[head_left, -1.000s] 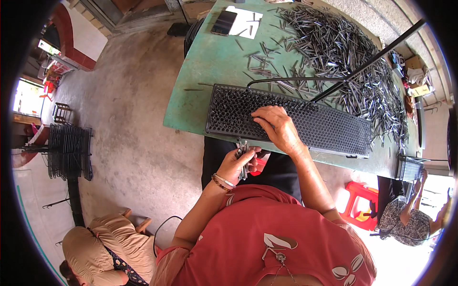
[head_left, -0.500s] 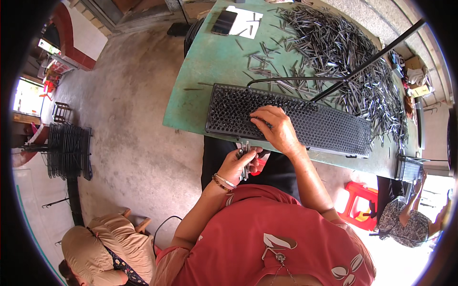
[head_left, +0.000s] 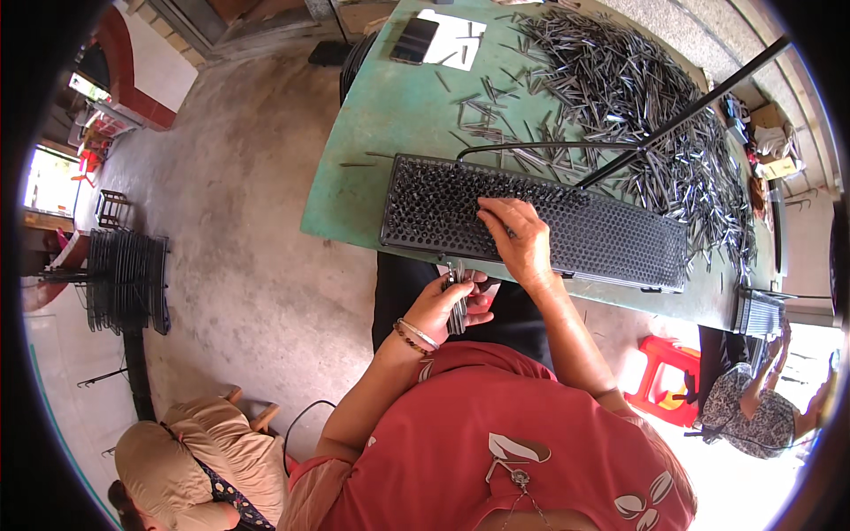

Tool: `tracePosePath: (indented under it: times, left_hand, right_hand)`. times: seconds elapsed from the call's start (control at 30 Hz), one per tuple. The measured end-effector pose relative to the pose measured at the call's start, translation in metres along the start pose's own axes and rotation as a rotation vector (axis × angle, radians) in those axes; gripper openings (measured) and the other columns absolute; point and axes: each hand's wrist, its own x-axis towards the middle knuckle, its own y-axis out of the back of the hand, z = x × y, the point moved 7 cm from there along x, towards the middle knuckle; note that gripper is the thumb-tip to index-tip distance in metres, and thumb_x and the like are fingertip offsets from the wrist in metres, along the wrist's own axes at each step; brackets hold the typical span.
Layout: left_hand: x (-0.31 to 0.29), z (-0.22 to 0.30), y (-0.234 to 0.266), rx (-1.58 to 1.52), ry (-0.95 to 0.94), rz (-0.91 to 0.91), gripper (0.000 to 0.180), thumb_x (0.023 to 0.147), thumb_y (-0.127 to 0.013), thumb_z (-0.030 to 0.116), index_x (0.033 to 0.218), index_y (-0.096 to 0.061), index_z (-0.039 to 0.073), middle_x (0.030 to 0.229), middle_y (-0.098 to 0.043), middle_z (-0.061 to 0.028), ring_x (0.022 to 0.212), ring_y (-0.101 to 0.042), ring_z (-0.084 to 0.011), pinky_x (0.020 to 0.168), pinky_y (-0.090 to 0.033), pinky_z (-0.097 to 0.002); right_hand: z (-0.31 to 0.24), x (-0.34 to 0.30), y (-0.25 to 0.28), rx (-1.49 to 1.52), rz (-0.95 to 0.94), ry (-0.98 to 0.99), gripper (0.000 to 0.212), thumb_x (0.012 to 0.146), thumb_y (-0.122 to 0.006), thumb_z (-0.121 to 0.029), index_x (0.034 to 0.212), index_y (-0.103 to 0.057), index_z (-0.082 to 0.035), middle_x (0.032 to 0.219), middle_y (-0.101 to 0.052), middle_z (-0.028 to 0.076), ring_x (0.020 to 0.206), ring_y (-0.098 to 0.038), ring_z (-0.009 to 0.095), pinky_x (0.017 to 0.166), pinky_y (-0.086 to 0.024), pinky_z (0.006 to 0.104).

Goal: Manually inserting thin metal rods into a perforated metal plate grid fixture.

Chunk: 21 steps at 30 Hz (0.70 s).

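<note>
Several metal pins [head_left: 458, 301] sit bunched in the left hand [head_left: 450, 305]; right hand [head_left: 518, 239] fingertips press the perforated tray [head_left: 611, 239].

A single view is given, taken from a fisheye camera worn on the head and aimed steeply down. The green table [head_left: 390, 133] is seen from above and from its near edge, close enough that the black tray [head_left: 611, 239] on it spans the middle of the frame. Beyond the table, straight edges are bent toward the dark round rim. Below the table, the wearer's own shoulders and forearms are taken in; left of it, bare floor [head_left: 239, 257].
</note>
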Motion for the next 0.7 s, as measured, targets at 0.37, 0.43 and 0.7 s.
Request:
tracePosePath:
  times: [0.37, 0.43, 0.7]
  left_hand:
    - [0.001, 0.002, 0.002, 0.025, 0.016, -0.016, 0.022, 0.092, -0.054, 0.018, 0.108, -0.057, 0.005, 0.091, -0.063, -0.0093, 0.078, -0.064, -0.0197, 0.073, -0.056, -0.0393]
    - [0.0, 0.001, 0.0, -0.001, 0.021, -0.015, 0.021, 0.092, -0.054, 0.017, 0.109, -0.057, 0.005, 0.091, -0.063, -0.0094, 0.077, -0.064, -0.0197, 0.072, -0.056, -0.0375]
    - [0.002, 0.007, 0.005, 0.137, -0.088, -0.119, 0.021, 0.091, -0.055, 0.013, 0.107, -0.058, -0.001, 0.095, -0.065, -0.009, 0.084, -0.064, -0.0169, 0.077, -0.054, -0.0306]
  right_hand:
    - [-0.016, -0.006, -0.008, -0.078, -0.13, 0.167, 0.021, 0.079, -0.067, -0.007, 0.099, -0.068, -0.006, 0.098, -0.062, 0.007, 0.089, -0.058, 0.024, 0.078, -0.044, 0.0356]
    - [-0.017, -0.006, -0.012, -0.077, -0.18, 0.183, 0.021, 0.079, -0.067, -0.007, 0.099, -0.068, -0.007, 0.098, -0.062, 0.007, 0.088, -0.058, 0.024, 0.077, -0.042, 0.0356]
    - [-0.016, 0.003, -0.022, -0.146, -0.145, 0.223, 0.018, 0.077, -0.068, -0.009, 0.095, -0.068, -0.006, 0.091, -0.061, 0.007, 0.082, -0.058, 0.024, 0.075, -0.043, 0.0356]
